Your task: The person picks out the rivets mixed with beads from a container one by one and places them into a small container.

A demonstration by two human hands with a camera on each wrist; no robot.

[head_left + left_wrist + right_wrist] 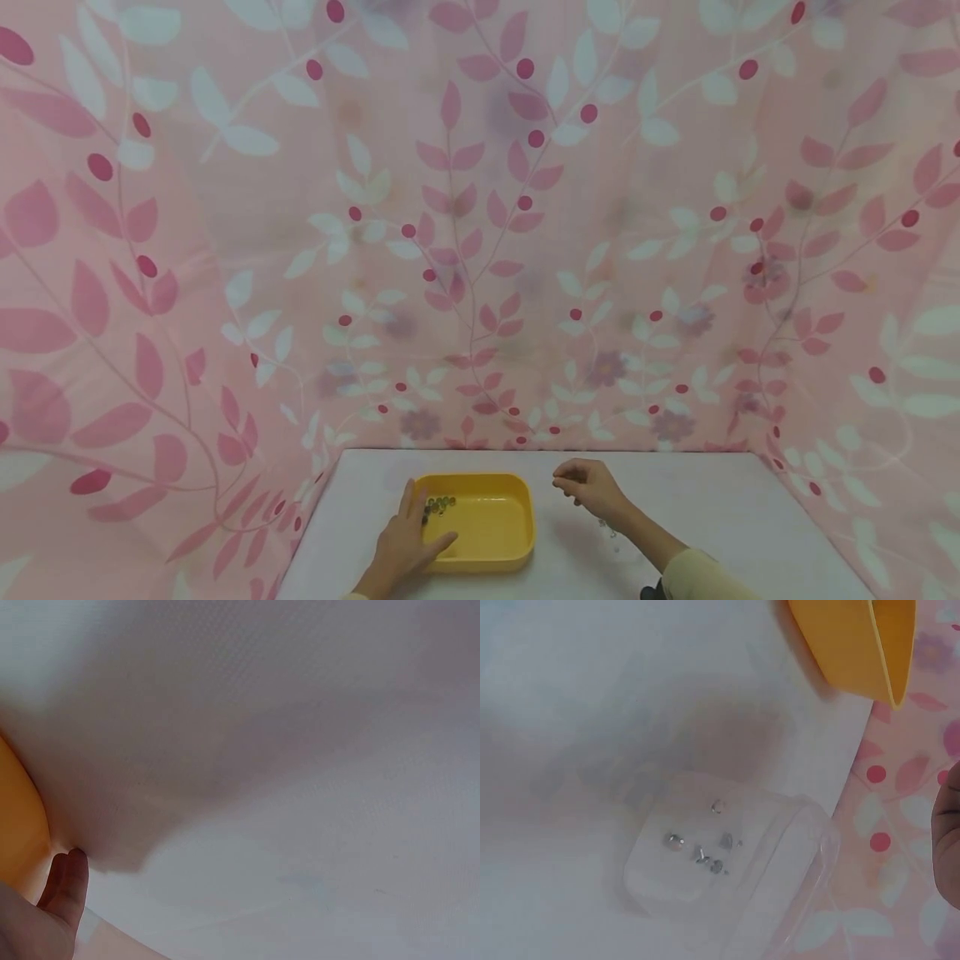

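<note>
A yellow tray [487, 563] lies on the white table, with several small shiny faceted beads [442, 503] gathered at its left side. My left hand [400, 543] rests against the tray's left side, its straight fingers along the outer wall and the thumb spread over the tray. To the right of the tray, my right hand [592, 490] is raised above the table, with thumb and fingertips pinched on something too small to make out. Below it, a clear plastic container [658, 883] holds several clear shiny beads [717, 866].
The white tabletop [720, 508] ends at a back edge against a pink leaf-patterned cloth [480, 250], which also rises on both sides. A dark object [652, 592] shows at my right sleeve.
</note>
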